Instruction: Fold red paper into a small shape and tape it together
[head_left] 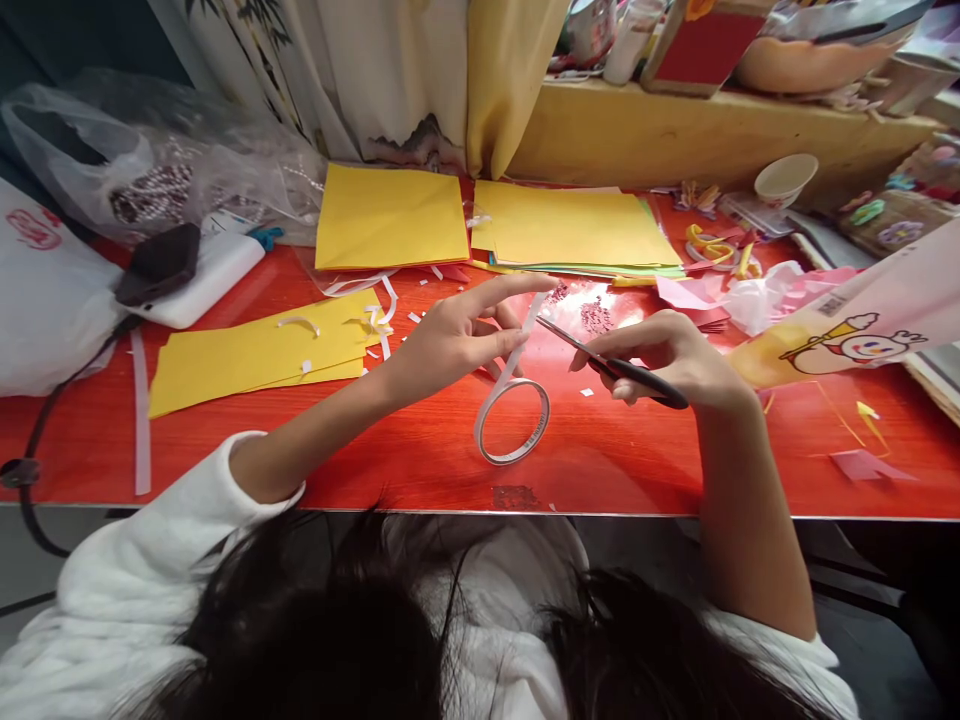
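Note:
My left hand (469, 330) pinches a strip of white tape between thumb and fingers, its index finger stretched along the free end. From the strip hangs the tape roll (513, 422), just below that hand. Black-handled scissors (634, 380) are in my right hand (667, 360), with their blades pointing left toward the strip, near its upper end. Whether the blade tips touch the tape I cannot tell. Behind the hands lie two stacks of yellow paper (394, 218) (574, 225), and more yellow sheets (262, 350) lie to the left.
White scraps dot the red table (420, 460). At the left are plastic bags (45, 300), a dark phone (159, 264) and a white box (214, 280). A printed paper bag (862, 320), a white cup (786, 182) and yellow-handled scissors (709, 245) are on the right.

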